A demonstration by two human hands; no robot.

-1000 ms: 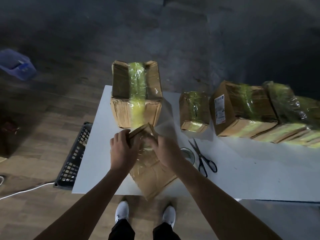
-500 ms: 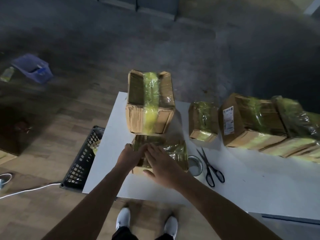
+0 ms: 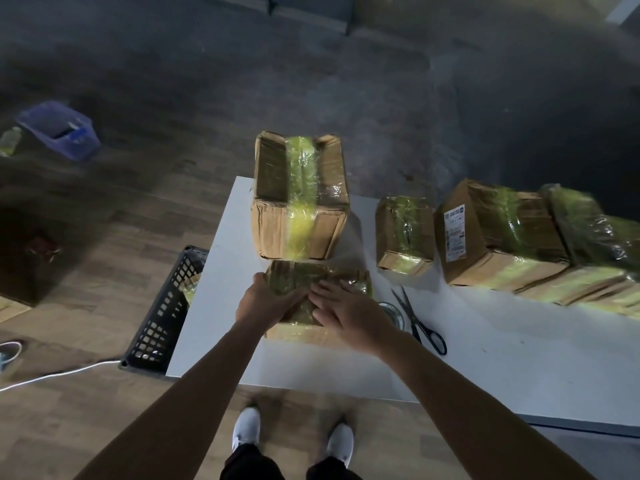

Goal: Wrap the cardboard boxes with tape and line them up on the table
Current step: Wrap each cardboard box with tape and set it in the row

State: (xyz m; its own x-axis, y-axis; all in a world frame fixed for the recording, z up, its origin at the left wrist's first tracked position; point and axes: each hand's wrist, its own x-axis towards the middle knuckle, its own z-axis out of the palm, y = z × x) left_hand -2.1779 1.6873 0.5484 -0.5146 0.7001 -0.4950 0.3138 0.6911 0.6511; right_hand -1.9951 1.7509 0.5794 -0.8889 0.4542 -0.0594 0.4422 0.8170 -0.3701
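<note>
A black basket (image 3: 162, 313) sits on the floor at 9 o'clock from the white tabletop (image 3: 502, 358). The left hand (image 3: 266, 303) curls round the left side of a small box (image 3: 311, 280) and holds it in place. The small box lies flat near the front of the tabletop, with shiny yellow tape over its top. Its far edge is right by a big box (image 3: 299, 202) at 12 o'clock. The right hand (image 3: 346, 313) lies on top of the small box with its fingers straight and flat, gripping nothing. It seems to be pressing the tape down, so the step looks like smoothing the tape on this box. At 3 o'clock lie a tape roll (image 3: 393, 313) and scissors (image 3: 420, 327). At 2 o'clock stands a row of wrapped boxes (image 3: 491, 237). Next, if no more tape is needed, the small box likely needs a lift with both hands and a spot in that row.
</note>
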